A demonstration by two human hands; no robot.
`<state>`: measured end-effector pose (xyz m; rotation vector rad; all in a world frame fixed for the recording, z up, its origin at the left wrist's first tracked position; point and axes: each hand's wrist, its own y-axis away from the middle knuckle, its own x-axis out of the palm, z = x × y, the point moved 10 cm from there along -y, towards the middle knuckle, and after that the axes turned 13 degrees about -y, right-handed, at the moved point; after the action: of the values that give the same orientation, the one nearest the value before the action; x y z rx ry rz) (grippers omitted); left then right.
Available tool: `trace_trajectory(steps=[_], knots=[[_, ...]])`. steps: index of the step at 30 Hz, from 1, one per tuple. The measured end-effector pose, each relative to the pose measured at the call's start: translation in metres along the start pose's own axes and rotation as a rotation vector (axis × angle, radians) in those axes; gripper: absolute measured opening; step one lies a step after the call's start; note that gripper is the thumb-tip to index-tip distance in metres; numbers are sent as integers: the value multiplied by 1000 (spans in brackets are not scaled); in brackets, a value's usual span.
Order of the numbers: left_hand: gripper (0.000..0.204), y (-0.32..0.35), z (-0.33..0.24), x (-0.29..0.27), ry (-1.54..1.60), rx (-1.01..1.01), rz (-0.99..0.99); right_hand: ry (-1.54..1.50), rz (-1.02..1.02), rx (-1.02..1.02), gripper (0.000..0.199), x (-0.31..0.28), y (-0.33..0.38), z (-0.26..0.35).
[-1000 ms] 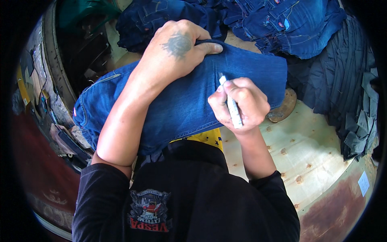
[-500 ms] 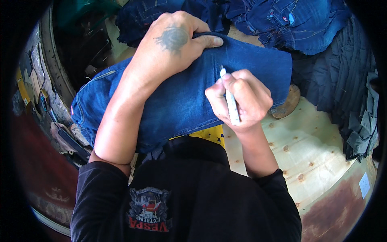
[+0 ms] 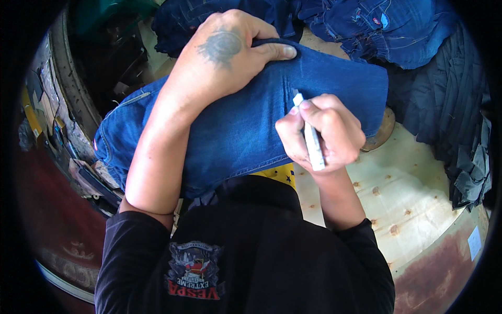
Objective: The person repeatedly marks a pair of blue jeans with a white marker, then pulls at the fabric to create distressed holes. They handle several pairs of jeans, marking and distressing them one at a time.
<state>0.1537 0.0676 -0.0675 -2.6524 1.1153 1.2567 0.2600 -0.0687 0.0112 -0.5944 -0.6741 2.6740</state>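
Shift since a moment ago: your left hand (image 3: 230,52) has slid a little toward the upper edge of the frame, thumb now stretched flat along the fold, and your right hand (image 3: 321,133) has crept up so the marker tip meets the cloth.
Left hand: palm down and spread, pressing the folded jeans (image 3: 235,125) flat; it pins rather than grips.
Right hand: curled tight around the white marker (image 3: 309,133), fingers wrapped on the barrel, thumb on top.
Where the work sits: the jeans lie across the centre of the frame, draped over something below that you can't see, with the pale wooden table (image 3: 418,193) showing at lower right.
Marker heading: tip points to the upper left of the frame, tail toward lower right; long axis runs steeply, nearly top to bottom.
Jeans axis: long side runs from the left edge across to the right of centre, rising slightly.
Risk one: the denim looks bunched under your thumb, so I'd judge a stroke could skid or come out crooked if the cloth creeps.
Risk two: press lightly with the left and the fold may slip off its support toward the dark gap at left.
Risk three: the denim pile (image 3: 387,26) at upper right sits close; a wide sweep could stain it.
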Motion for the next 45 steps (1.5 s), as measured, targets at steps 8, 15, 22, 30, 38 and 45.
trace_trajectory(steps=[8, 15, 22, 30, 38, 45], knots=[[25, 2, 0, 5, -68, -33, 64, 20, 24, -47, 23, 12, 1, -3], [32, -1, -1, 5, -116, -48, 96, -32, 90, -31, 23, 9, 4, 2], [32, -4, 6, 15, -101, 35, 52, -317, -233, 179, 26, -28, 23, -30], [16, 90, -72, -54, -325, 306, -515, -539, -58, 658, 19, -42, -11, -34], [8, 155, -62, -26, -488, 191, -556, 177, 596, 46, 23, 2, -16, 34], [8, 164, -54, -33, -590, 74, -478, -65, 442, 45, 19, -28, -17, 29]])
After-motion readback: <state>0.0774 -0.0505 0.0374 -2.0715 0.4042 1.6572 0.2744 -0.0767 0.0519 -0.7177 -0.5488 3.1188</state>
